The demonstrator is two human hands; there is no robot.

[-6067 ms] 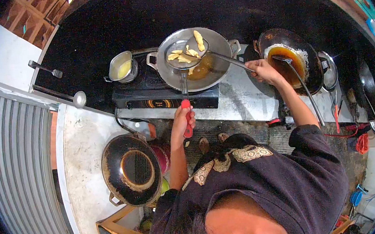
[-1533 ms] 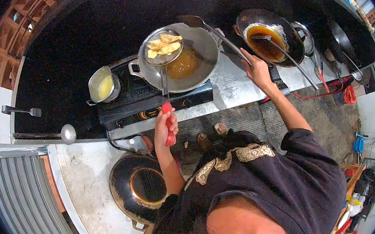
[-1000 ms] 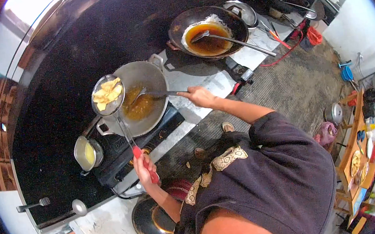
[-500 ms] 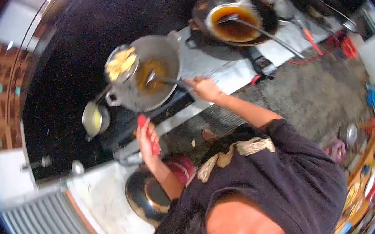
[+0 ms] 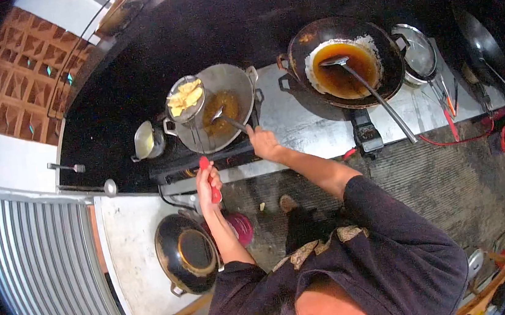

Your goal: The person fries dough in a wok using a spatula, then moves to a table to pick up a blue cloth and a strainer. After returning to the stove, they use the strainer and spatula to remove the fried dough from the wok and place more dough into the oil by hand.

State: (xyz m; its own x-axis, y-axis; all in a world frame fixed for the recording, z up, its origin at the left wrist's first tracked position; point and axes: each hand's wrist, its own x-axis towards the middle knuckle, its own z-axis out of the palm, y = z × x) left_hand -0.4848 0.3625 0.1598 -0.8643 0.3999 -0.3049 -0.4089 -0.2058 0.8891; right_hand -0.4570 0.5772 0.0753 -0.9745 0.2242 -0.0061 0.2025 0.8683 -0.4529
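Note:
My left hand [image 5: 207, 185] is wrapped round the red handle of a strainer [image 5: 197, 115]. Its basket, heaped with yellow fried pieces [image 5: 184, 97], is over the left rim of a grey wok [image 5: 192, 140]. Brownish oil [image 5: 228, 116] lies in the bottom of that wok. My right hand [image 5: 267, 143] grips the handle of a metal spatula [image 5: 233, 122], whose blade reaches into the oil. To the left of the wok is a small pot [image 5: 144, 140] with something pale yellow inside.
On the metal counter [image 5: 301, 118], a dark wok [image 5: 313, 34] holds brown oil and a long ladle [image 5: 375, 90]. Another strainer [image 5: 417, 54] and red-handled tools [image 5: 451, 124] are farther right. A black pan [image 5: 186, 253] sits on the white surface at left, near a pink bucket [image 5: 241, 229].
The whole view has shifted and steadied, showing more of the right side. Both hands keep their holds, and the heaped strainer stays at the grey wok's left rim.

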